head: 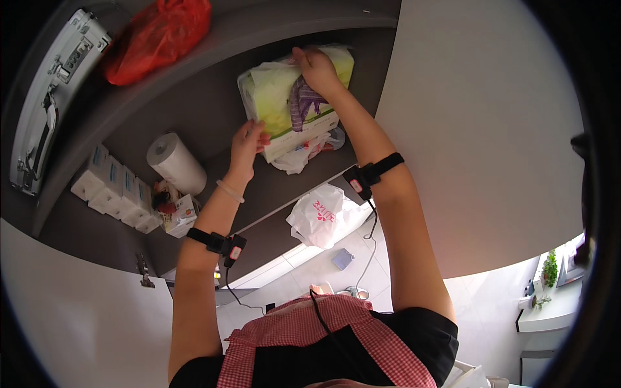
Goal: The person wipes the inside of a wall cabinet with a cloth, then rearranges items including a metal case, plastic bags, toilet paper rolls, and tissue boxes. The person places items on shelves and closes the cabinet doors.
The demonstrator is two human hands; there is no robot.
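A plastic-wrapped pack of paper goods (271, 97), pale green and white, leans inside the dark cabinet in front of me. My left hand (248, 143) is at its lower left edge, fingertips curled over the front face. Across its upper right part lies my right hand (318, 70), with a purple striped cloth (302, 104) hanging from beneath the palm. The right fingers are partly hidden behind the hand. Under the pack's lower edge are crumpled plastic bags (296, 159).
A paper roll (175, 162), tissue packs (116, 189) and a small box (180, 216) stand at the left. Above are a red plastic bag (160, 41) and a silver metal case (58, 102). A white bag (322, 216) sits lower down. White doors (480, 136) flank the cabinet; cables hang from my armbands.
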